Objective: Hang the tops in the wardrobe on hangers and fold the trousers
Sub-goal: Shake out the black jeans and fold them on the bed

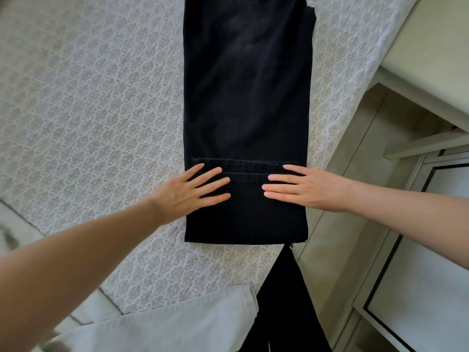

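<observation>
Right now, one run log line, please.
folding | black denim trousers on patterned bedspread | left hand, right hand flat on folded hem

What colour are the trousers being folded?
Black, shown in the head view: the trousers lie on a patterned bedspread.

A single wide-angle view comes from the person's head, facing forward and steeply down onto the patterned bedspread from close above. Both forearms enter from the bottom corners. The left hand and right hand sit just below centre on the black trousers, which run up past the top edge. The right side takes in the floor and pale furniture, whose lines bow outward.
</observation>
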`<state>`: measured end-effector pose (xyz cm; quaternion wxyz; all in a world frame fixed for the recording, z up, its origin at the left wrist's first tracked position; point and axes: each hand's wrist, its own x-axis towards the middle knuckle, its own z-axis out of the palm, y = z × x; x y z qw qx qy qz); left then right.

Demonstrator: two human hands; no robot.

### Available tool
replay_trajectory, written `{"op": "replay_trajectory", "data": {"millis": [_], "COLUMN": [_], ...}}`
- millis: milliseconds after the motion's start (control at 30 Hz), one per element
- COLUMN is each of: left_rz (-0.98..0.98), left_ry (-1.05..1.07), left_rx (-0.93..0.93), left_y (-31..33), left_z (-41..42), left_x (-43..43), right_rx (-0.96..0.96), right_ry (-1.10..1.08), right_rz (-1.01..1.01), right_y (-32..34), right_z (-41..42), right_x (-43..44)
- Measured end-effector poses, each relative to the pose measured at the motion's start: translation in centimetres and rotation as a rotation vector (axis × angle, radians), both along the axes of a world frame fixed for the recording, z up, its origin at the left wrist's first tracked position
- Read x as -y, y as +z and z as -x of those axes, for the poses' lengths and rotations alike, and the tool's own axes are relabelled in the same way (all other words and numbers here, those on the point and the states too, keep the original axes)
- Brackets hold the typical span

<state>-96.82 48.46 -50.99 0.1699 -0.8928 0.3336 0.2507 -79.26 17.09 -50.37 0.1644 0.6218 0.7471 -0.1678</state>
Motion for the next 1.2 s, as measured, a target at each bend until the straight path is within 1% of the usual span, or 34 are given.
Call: {"op": "replay_trajectory", "data": {"millis": [67, 167, 233, 367, 433, 500, 533, 633, 700, 733, 767, 800, 867, 900, 967, 1033, 1133, 1200], "left_rz": [0.013, 0.069, 0.111, 0.320, 0.461, 0.614, 0.674, 0.791, 0.969, 1.091, 1.175, 1.209, 1.178, 1.144, 1.077, 0.988, 1.001, 0.971], "left_ry": [0.018, 0.181, 0.266, 0.365, 0.481, 0.683, 0.783, 1.069, 1.355, 1.514, 1.658, 1.783, 1.921, 1.953, 1.973, 1.980, 1.988, 2.031], "left_rx": [-0.018, 0.016, -0.004, -0.068, -0.100, -0.192, -0.245, -0.359, -0.385, -0.381, -0.376, -0.358, -0.282, -0.281, -0.296, -0.250, -0.186, -0.119], "left_y": [-0.3, -0.9, -0.7, 0.0, 0.2, 1.2, 1.7, 2.9, 3.1, 3.2, 3.4, 3.4, 3.1, 3.0, 2.3, 2.1, 1.9, 1.7], "left_z": [-0.3, 0.3, 0.6, 0.1, -0.3, -1.2, -1.8, -3.9, -5.7, -6.9, -8.1, -9.2, -10.3, -10.4, -10.1, -9.7, -9.2, -8.7], "left_x": [-0.1, -1.1, -1.9, -2.6, -2.6, -2.5, -2.5, -2.9, -3.4, -3.6, -3.7, -3.8, -3.9, -3.7, -3.1, -2.5, -1.9, -1.5], "right_rx": [0.021, -0.015, -0.054, -0.132, -0.269, -0.495, -0.610, -0.974, -1.207, -1.273, -1.274, -1.245, -1.235, -1.256, -1.254, -1.239, -1.185, -1.190], "right_ry": [0.033, -0.010, -0.046, -0.130, -0.252, -0.469, -0.626, -1.196, -1.557, -1.699, -1.801, -1.870, -1.887, -1.849, -1.765, -1.688, -1.560, -1.529], "right_rz": [-0.003, 0.000, 0.006, 0.066, 0.092, 0.168, 0.176, 0.082, -0.004, -0.061, -0.123, -0.170, -0.225, -0.223, -0.204, -0.211, -0.290, -0.273], "right_y": [-0.1, -0.1, -0.3, -0.3, 0.3, 1.1, 1.4, 1.6, 1.6, 1.7, 1.2, 0.9, 0.3, 0.1, 0.1, 0.4, 0.2, -0.3], "right_z": [-1.2, -1.8, -2.0, -2.3, -2.5, -2.7, -2.7, -3.8, -4.9, -5.4, -6.0, -6.4, -6.8, -6.9, -7.0, -6.8, -6.7, -7.1], "right_x": [-0.4, -0.6, -0.5, -0.5, -1.2, -2.2, -2.6, -3.8, -4.6, -4.9, -5.0, -5.0, -5.0, -4.9, -4.6, -4.5, -4.0, -3.5]}}
